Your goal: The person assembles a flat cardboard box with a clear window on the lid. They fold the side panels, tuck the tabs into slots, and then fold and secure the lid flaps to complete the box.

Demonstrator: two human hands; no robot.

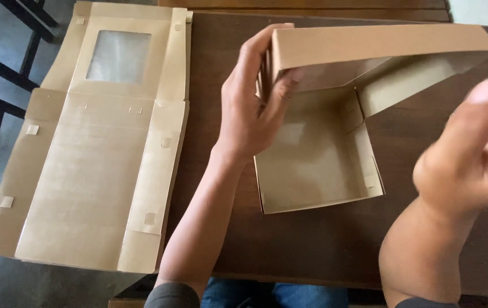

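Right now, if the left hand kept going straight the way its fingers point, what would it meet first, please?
The left hand already touches the open box's raised lid; beyond it, only dark table appears, though depth is uncertain.

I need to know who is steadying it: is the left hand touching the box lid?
Touching: the head view shows the left hand gripping the lid at its left edge.

The right hand (pixel 472 154) is smeared by motion blur, its fingers running off the right edge; whatever blue and clear thing it holds cannot be made out. The left hand (pixel 255 108) hides the folded box's (pixel 318 154) left wall. The flat box blank (pixel 95 142) overhangs the worktop (pixel 312 245), its top edge cut off.
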